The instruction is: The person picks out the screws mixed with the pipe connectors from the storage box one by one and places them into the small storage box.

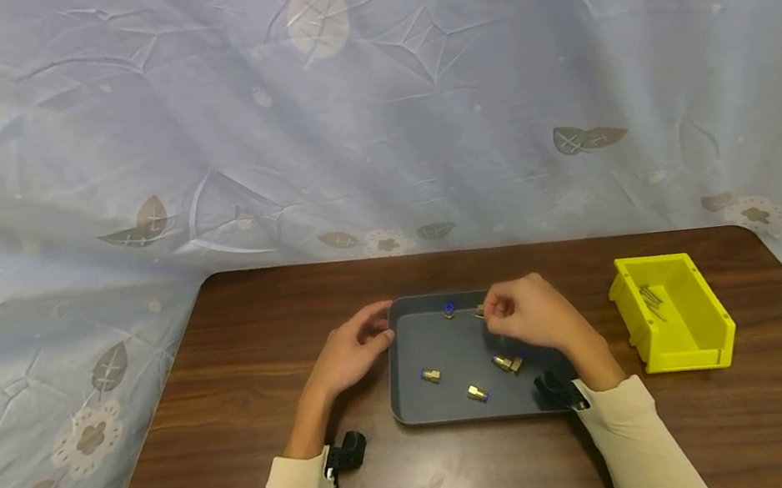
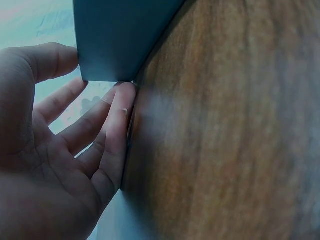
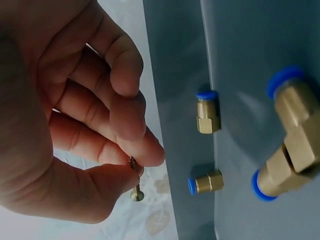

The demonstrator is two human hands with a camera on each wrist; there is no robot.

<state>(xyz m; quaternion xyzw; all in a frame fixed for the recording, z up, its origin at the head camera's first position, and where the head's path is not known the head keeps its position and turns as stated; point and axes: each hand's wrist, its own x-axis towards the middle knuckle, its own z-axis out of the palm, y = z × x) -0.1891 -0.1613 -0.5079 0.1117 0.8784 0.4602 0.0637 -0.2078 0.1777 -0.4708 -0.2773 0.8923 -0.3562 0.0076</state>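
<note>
My right hand (image 1: 533,311) is above the far right part of the grey tray (image 1: 444,346). Between thumb and forefinger it pinches a small brass-coloured screw (image 3: 135,192), head pointing out past the thumb. At the tray's left side, my left hand (image 1: 350,355) holds the edge, thumb against the rim and the other fingers along the outer wall and low by the table. Several brass push-in fittings with blue collars lie spread in the tray: one fitting (image 1: 431,375) at left, another (image 1: 477,393) near the front, two crossed together (image 3: 300,145).
To the right of the tray stands a yellow bin (image 1: 689,358) with several screws (image 1: 652,301) inside. The wooden table (image 1: 427,483) ends at a patterned cloth (image 1: 371,112) hung behind it. A black wrist camera (image 1: 553,390) sits over the tray's front right corner.
</note>
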